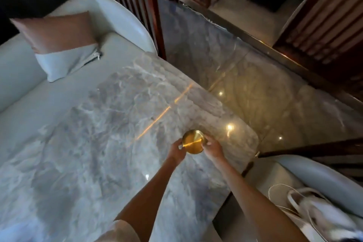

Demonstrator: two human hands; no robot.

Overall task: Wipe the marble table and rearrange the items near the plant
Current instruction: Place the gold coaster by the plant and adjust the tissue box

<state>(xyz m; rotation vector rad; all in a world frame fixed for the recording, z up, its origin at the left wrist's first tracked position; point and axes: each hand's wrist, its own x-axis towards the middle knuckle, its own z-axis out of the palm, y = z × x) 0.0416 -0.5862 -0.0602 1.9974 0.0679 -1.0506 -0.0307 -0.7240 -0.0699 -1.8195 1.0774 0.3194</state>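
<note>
A small round gold dish [193,141] is held between both my hands over the grey marble table [98,133], near its far right corner. My left hand [176,150] grips the dish's left rim and my right hand [213,148] grips its right rim. A bright streak of light crosses the dish and the tabletop. No plant and no cloth are in view.
A pale sofa [23,76] with a pink and white cushion [59,45] runs along the table's far left side. Glossy marble floor [265,94] lies beyond the right edge. A white bag [318,214] rests on a seat at lower right. Dark wooden screens [324,31] stand behind.
</note>
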